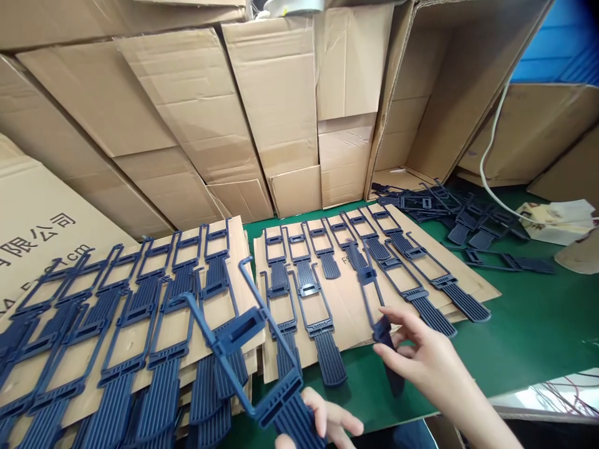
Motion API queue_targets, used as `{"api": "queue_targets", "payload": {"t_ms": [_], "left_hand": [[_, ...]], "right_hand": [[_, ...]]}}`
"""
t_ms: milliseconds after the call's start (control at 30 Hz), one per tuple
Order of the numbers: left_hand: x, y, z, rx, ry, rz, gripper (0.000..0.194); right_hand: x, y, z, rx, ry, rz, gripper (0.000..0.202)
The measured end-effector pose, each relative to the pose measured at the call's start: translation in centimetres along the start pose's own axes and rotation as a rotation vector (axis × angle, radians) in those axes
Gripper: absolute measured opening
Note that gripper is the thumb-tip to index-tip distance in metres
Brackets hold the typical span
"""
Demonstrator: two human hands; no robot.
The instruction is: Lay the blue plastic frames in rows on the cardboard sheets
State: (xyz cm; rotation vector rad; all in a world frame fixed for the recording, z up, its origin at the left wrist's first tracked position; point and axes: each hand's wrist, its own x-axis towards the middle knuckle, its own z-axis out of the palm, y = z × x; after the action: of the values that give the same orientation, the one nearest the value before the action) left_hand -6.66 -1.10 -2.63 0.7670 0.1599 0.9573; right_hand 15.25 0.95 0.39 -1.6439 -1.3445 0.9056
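Note:
Close to the camera, my left hand (330,419) grips a dark blue plastic frame (243,329) by its ribbed tail, the two hooked prongs pointing up and away. My right hand (423,352) pinches a second blue plastic frame (367,274) between thumb and fingers, near where frame and tail meet. That one is tilted above a cardboard sheet (344,324), on which rows of like frames lie flat. To the left, another cardboard sheet (187,368) bears more of them, side by side and overlapping. The ends of some left fingers are cut off by the picture's edge.
A loose heap of blue frames (430,202) lies at the right, before an open carton (425,106). Cardboard walls (271,93) close off the back of the green table (533,318). A white cable (489,156) hangs at the right; thin red wires (561,396) lie at lower right.

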Motion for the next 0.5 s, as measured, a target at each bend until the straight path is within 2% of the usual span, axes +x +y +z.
{"api": "queue_targets", "payload": {"t_ms": [33, 67, 100, 167, 200, 233, 300, 400, 500], "left_hand": [[0.2, 0.2, -0.6, 0.001, -0.055, -0.009, 0.045], [0.3, 0.3, -1.0, -0.029, -0.174, 0.015, 0.046], [0.4, 0.4, -1.2, -0.046, -0.238, 0.059, 0.046], [0.4, 0.5, -1.0, -0.027, -0.156, 0.152, 0.044], [0.3, 0.5, -0.7, 0.0, -0.063, 0.187, 0.043], [0.1, 0.6, -0.2, 0.029, 0.022, 0.197, 0.043], [-0.2, 0.7, 0.8, 0.055, 0.112, 0.193, 0.043], [-0.3, 0.8, 1.7, 0.056, 0.131, 0.166, 0.043], [-0.3, 0.6, 1.6, 0.052, 0.147, 0.179, 0.042]], "right_hand": [[0.1, 0.0, 0.5, -0.148, 0.012, -0.016, 0.047], [0.2, 0.0, 1.0, -0.268, 0.02, -0.039, 0.046], [0.3, 0.0, 1.6, -0.355, 0.028, -0.061, 0.045], [0.4, -0.1, 2.5, -0.459, 0.035, -0.076, 0.044], [0.4, -0.1, 2.9, -0.498, 0.045, -0.07, 0.043], [0.5, -0.2, 3.2, -0.535, 0.056, -0.067, 0.042], [0.6, -0.3, 3.7, -0.606, 0.07, -0.073, 0.039], [0.5, -0.5, 4.1, -0.683, 0.05, -0.095, 0.031], [0.4, -0.6, 4.4, -0.712, 0.03, -0.087, 0.025]]}}
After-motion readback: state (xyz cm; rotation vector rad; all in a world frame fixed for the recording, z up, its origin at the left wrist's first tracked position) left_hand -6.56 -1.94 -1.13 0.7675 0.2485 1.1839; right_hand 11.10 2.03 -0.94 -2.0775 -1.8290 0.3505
